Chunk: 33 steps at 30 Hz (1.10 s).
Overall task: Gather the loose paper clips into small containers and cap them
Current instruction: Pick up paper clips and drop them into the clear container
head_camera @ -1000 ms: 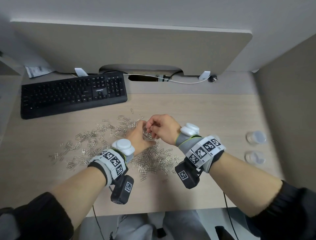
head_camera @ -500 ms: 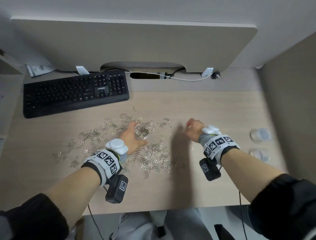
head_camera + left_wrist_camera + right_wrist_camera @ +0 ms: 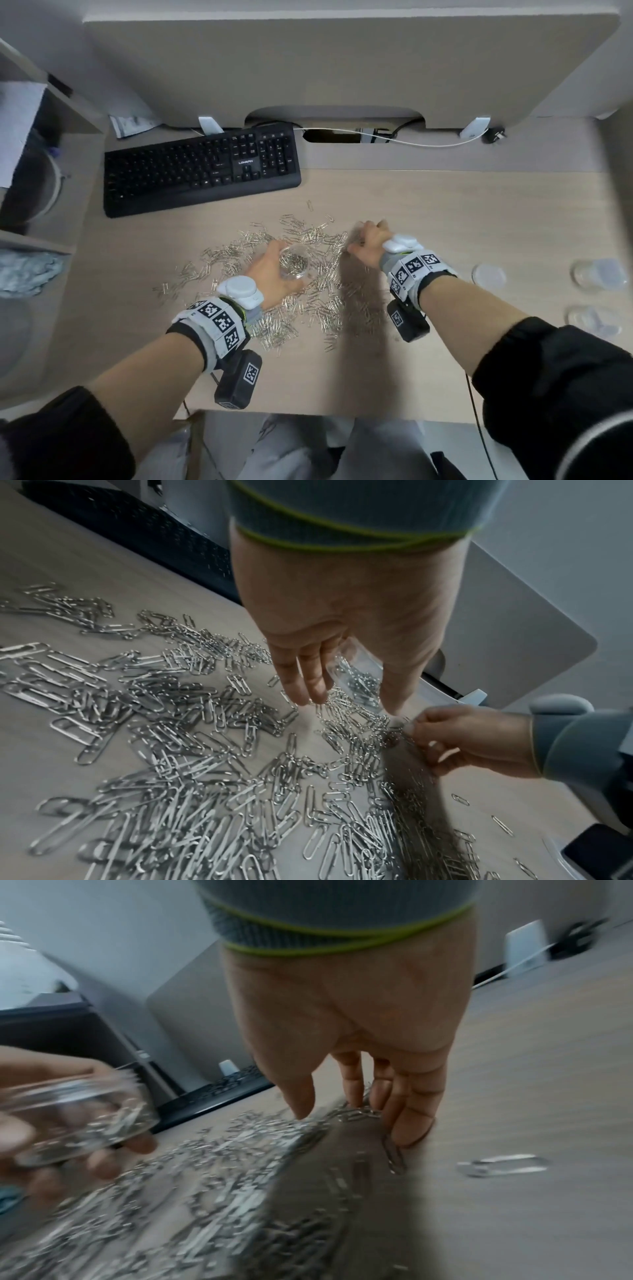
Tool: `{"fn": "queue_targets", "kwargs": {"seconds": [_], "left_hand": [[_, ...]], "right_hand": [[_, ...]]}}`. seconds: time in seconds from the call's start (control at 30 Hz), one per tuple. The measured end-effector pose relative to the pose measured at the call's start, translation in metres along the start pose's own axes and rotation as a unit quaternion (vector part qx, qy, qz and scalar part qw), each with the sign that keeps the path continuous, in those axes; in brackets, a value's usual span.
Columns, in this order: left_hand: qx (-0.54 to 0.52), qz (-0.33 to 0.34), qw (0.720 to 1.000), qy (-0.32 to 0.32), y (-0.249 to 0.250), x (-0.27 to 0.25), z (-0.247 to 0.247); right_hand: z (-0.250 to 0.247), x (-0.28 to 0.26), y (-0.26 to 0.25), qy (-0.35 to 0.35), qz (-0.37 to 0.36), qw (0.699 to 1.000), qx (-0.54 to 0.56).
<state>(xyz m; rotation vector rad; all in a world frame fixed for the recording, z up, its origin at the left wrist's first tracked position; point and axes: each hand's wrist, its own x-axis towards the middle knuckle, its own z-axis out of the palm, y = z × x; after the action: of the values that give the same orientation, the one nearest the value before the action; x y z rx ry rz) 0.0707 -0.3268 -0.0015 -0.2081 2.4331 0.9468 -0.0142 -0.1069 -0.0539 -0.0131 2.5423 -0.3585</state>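
Half a second ago the right hand [image 3: 371, 245] was out on bare wood to the right of the heap; now it is back at the heap's right edge, fingertips [image 3: 413, 1123] down on the scattered silver wire paper clips [image 3: 308, 301]. Its fingers are straight and slightly spread, the thumb held apart, raking at a few clips under the tips; the right wrist view is blurred, so whether any clip is pinched I cannot tell.

Left hand [image 3: 270, 270] curls round a small clear plastic container [image 3: 294, 265], thumb on one side and fingers on the other, holding it just above the middle of the heap. It is uncapped and partly filled with clips.

Loose clips cover the pale wooden desk [image 3: 462, 212] in front of a black keyboard [image 3: 202, 168]. Well to the right lie a round translucent lid [image 3: 488, 275], a second clear empty container [image 3: 597, 275] and, nearer the desk's front edge, another clear plastic piece [image 3: 592, 323] too blurred to identify.
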Motion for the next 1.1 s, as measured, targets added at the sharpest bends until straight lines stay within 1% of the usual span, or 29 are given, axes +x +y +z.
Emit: {"fn": "queue_targets", "kwargs": {"seconds": [0.07,0.1,0.2,0.27,0.33,0.4,0.5,0.6,0.67,0.73,0.8,0.87,0.9,1.0,1.1], "left_hand": [[0.012,-0.01,1.0,0.003,-0.007,0.0,-0.004],[0.001,-0.01,1.0,0.002,-0.009,-0.001,-0.007],[-0.037,0.003,0.999,0.011,-0.019,-0.002,-0.018],[-0.042,0.001,0.999,0.014,-0.029,-0.003,-0.025],[-0.047,-0.016,0.999,0.01,-0.042,-0.002,-0.03],[-0.049,-0.024,0.999,0.003,-0.057,0.0,-0.033],[-0.046,-0.033,0.998,-0.014,-0.067,0.0,-0.036],[-0.047,-0.032,0.998,-0.01,-0.065,0.0,-0.038],[-0.055,-0.021,0.998,-0.009,-0.066,0.0,-0.04],[-0.064,-0.015,0.998,-0.011,-0.066,0.001,-0.041],[-0.06,-0.012,0.998,-0.002,-0.066,-0.001,-0.044],[-0.065,-0.01,0.998,0.004,-0.067,-0.003,-0.047],[-0.073,-0.008,0.997,0.005,-0.067,-0.005,-0.047],[-0.078,-0.016,0.997,0.004,-0.073,-0.009,-0.05],[-0.071,-0.021,0.997,0.017,-0.077,-0.011,-0.053]], "right_hand": [[0.008,-0.001,-0.02,-0.021,-0.029,0.999,-0.018],[0.01,-0.001,-0.025,-0.014,-0.039,0.999,-0.035],[0.008,0.005,-0.026,0.027,-0.027,0.997,-0.062],[0.004,0.011,-0.024,0.046,-0.007,0.995,-0.09],[0.002,0.016,-0.03,0.042,0.007,0.992,-0.116],[0.005,0.019,-0.043,0.032,-0.009,0.991,-0.133],[0.016,0.011,-0.061,0.004,-0.066,0.989,-0.13],[0.028,-0.004,-0.072,-0.03,-0.118,0.984,-0.133],[0.026,-0.006,-0.073,-0.027,-0.123,0.987,-0.104],[0.016,-0.002,-0.07,0.003,-0.112,0.99,-0.086],[0.006,0.009,-0.066,0.027,-0.089,0.991,-0.091],[0.002,0.021,-0.064,0.023,-0.063,0.992,-0.103],[0.002,0.027,-0.066,0.017,-0.064,0.992,-0.104],[0.006,0.04,-0.083,0.004,-0.111,0.988,-0.105],[0.01,0.041,-0.103,-0.01,-0.148,0.982,-0.118]]}}
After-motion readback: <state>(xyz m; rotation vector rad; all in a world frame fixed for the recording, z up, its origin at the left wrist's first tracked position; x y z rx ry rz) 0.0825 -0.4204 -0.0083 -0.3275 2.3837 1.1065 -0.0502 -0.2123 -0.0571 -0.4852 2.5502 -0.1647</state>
